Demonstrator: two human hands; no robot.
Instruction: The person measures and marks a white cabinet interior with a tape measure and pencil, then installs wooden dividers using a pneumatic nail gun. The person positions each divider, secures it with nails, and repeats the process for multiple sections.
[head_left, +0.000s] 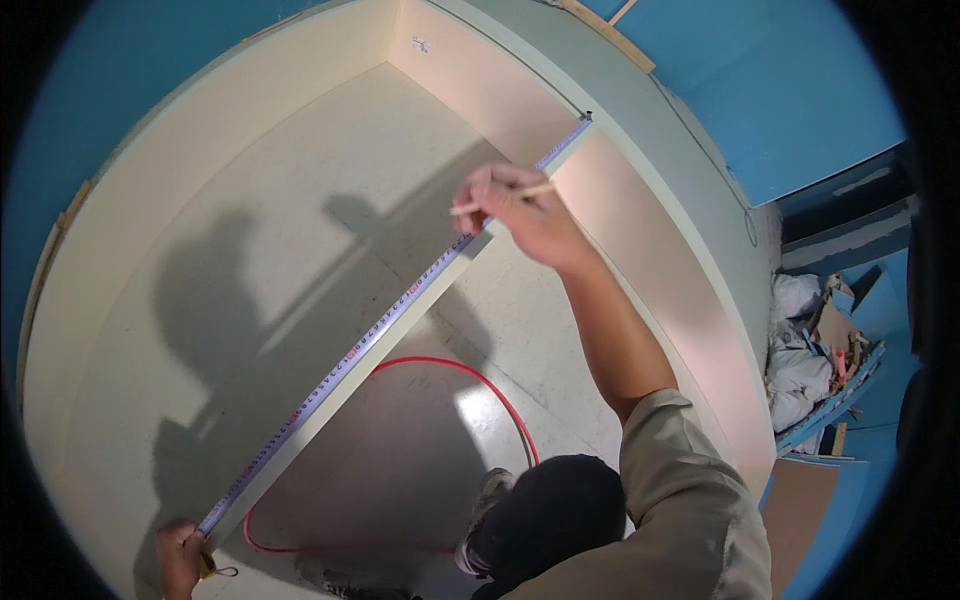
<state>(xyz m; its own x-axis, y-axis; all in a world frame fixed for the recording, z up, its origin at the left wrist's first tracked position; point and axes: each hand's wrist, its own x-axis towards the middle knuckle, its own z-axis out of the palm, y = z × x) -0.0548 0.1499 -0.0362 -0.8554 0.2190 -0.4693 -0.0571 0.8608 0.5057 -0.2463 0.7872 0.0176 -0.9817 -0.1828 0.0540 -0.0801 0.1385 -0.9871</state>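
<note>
A long measuring tape [380, 330] lies stretched along the top edge of a pale board [330, 400], running from lower left to its hook at the upper right end [585, 120]. My left hand [180, 555] grips the tape case at the lower left end. My right hand [520, 215] holds a thin pencil [500, 198] against the tape and board edge partway along. My right forearm and beige sleeve reach up from the lower right.
Cream wall panels [200, 150] curve around on the left and back, a pinkish panel [660, 260] on the right. A red hose [480, 380] loops on the pale floor below the board, beside my shoes [485, 510]. Bags and scrap wood [815, 350] are piled far right.
</note>
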